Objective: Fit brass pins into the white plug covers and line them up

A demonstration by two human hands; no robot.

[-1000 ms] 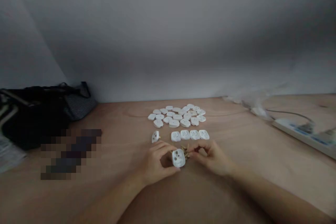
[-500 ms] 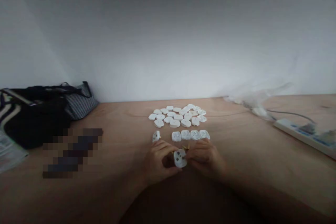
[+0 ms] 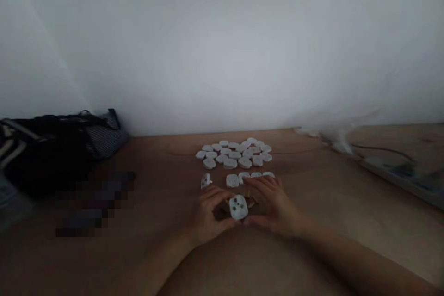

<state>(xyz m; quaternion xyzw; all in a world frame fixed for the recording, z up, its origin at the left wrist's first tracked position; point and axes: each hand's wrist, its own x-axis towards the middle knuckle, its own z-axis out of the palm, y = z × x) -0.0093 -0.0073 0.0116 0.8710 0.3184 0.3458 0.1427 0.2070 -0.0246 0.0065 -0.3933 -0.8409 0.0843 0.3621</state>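
Observation:
A white plug housing (image 3: pixel 238 207), rounded square with three dark spots on its face, is gripped at its left side between the fingers and thumb of my left hand (image 3: pixel 212 210). My right hand (image 3: pixel 274 203) is open around the right side, thumb close to the housing's lower corner and fingers spread above. Small brass-coloured pieces (image 3: pixel 252 202) show in the gap near my right hand. Just beyond, a short row of similar white housings (image 3: pixel 232 181) is partly covered by my right fingers. One more plug piece (image 3: pixel 206 180) stands on its edge beyond my left hand.
Farther back lies a cluster of several white plug pieces (image 3: pixel 230 163) on the wooden table (image 3: pixel 166 185). A black bag (image 3: pixel 52 152) stands at the left, with a blurred-out dark item before it. At right are a power strip (image 3: pixel 398 178) and clear plastic (image 3: pixel 342 141).
My right hand's fingers have opened and spread away from the housing, where they were pinched at its right side. My left hand keeps its grip. The picture has darkened.

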